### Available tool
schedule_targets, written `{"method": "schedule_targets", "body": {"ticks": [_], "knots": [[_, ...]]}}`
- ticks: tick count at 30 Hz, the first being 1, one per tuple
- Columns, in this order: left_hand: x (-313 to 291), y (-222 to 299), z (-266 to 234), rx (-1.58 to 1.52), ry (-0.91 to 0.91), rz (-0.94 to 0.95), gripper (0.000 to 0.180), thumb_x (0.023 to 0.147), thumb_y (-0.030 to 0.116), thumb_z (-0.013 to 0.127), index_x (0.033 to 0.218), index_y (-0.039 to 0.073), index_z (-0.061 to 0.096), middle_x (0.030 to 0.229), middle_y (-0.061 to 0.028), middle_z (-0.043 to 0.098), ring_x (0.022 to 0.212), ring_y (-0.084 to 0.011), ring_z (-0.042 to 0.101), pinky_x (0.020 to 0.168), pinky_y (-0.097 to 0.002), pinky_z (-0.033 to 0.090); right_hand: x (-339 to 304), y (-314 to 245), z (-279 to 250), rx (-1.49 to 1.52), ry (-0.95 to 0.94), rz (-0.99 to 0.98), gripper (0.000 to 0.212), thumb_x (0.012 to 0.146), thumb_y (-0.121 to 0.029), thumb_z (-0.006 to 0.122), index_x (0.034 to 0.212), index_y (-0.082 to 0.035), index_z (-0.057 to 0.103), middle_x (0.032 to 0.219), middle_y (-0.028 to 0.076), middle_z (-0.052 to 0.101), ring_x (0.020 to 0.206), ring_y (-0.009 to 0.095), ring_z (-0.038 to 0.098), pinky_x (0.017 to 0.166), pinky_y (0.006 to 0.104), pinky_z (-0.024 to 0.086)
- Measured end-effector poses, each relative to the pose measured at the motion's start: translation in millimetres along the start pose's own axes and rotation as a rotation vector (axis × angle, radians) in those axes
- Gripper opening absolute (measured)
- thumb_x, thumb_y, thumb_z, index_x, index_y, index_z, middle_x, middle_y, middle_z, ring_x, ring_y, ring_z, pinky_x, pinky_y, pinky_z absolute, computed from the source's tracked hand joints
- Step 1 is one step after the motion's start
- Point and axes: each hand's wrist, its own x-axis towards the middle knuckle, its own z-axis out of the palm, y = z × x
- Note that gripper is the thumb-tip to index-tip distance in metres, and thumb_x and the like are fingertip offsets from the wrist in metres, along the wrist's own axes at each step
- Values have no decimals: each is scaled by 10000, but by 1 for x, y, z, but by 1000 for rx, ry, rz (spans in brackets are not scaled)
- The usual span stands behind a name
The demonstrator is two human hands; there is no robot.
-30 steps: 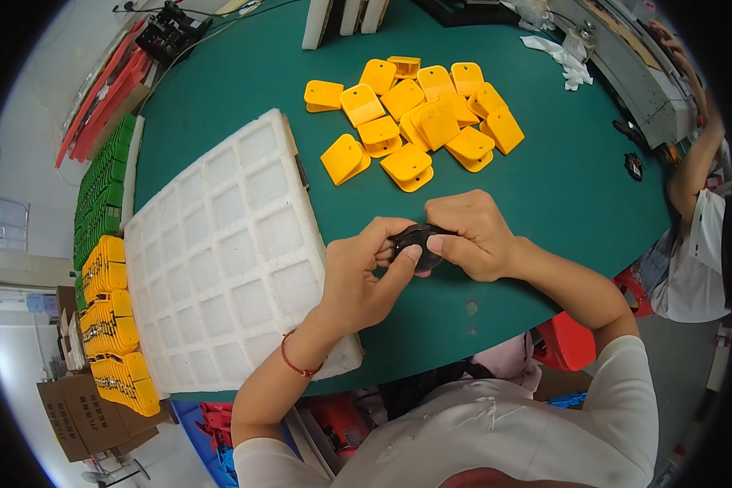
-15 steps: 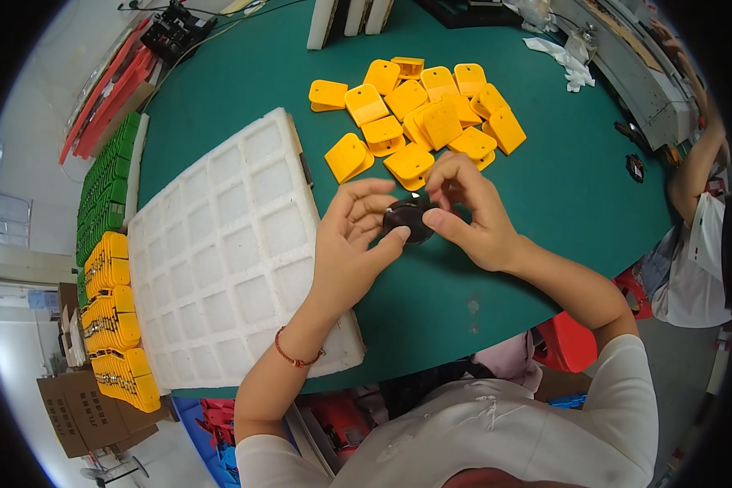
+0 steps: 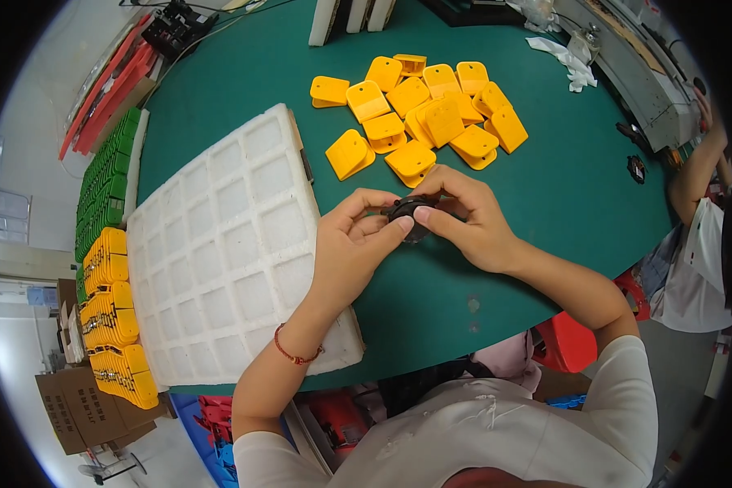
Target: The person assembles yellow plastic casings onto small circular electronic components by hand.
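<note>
Between my two hands I hold a small round black part (image 3: pixel 411 213) above the green table. My left hand (image 3: pixel 356 236) grips its left side, the thumb along its near edge. My right hand (image 3: pixel 468 215) pinches it from the right with thumb and fingers. What kind of part it is I cannot make out. Just beyond my fingers lies a loose pile of folded yellow plastic pieces (image 3: pixel 442 122), each with a small hole in its tab. The nearest yellow piece (image 3: pixel 411 161) sits close to my right fingertips.
Left of my hands lies a white foam tray (image 3: pixel 220 252) with square pockets. Along its far side stand rows of yellow pieces (image 3: pixel 114 309) and green pieces (image 3: pixel 110 183). A small black part (image 3: pixel 635 168) and crumpled white tissue (image 3: pixel 573 65) lie at the right. Another person's arm (image 3: pixel 699 167) shows beyond.
The black part has turned in my hands and shows a different, more uneven face. My right fingers, lifted half a second ago, have closed down onto it.
</note>
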Motion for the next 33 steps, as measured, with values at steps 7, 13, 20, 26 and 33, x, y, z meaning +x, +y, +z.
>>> {"method": "schedule_targets", "body": {"ticks": [7,13,20,26,33], "knots": [[-1,0,-4,82,-37,-11,135,793,-40,566,915,-50,511,823,-86,612,741,-84,591,649,-176,472,1,0,-5,145,-38,158,144,800,-116,603,778,-25,494,676,-23,479,580,10,397,500,174,315],[-4,-1,-3,106,-54,56,117,798,-51,548,909,-59,511,828,-88,611,738,-80,588,645,-171,462,-1,4,-4,152,-56,129,148,797,-119,612,765,-31,497,677,-22,497,587,11,418,500,174,326],[-5,-1,-2,111,-47,81,105,796,-64,528,901,-67,518,834,-89,607,738,-76,584,647,-170,459,0,2,-5,171,-76,153,151,795,-123,617,752,-30,507,680,-17,521,596,8,443,505,173,339],[-6,0,-1,146,-27,100,104,793,-64,528,897,-70,523,833,-85,606,729,-65,575,635,-165,447,1,0,-5,198,-85,192,151,794,-121,619,749,-26,510,679,-17,525,596,9,447,508,170,342],[-3,1,3,160,20,73,120,790,-50,546,908,-67,528,835,-88,610,735,-76,580,651,-173,454,3,8,-9,107,-84,121,150,817,-159,593,841,-30,521,737,-4,523,656,35,471,567,190,368]]}}
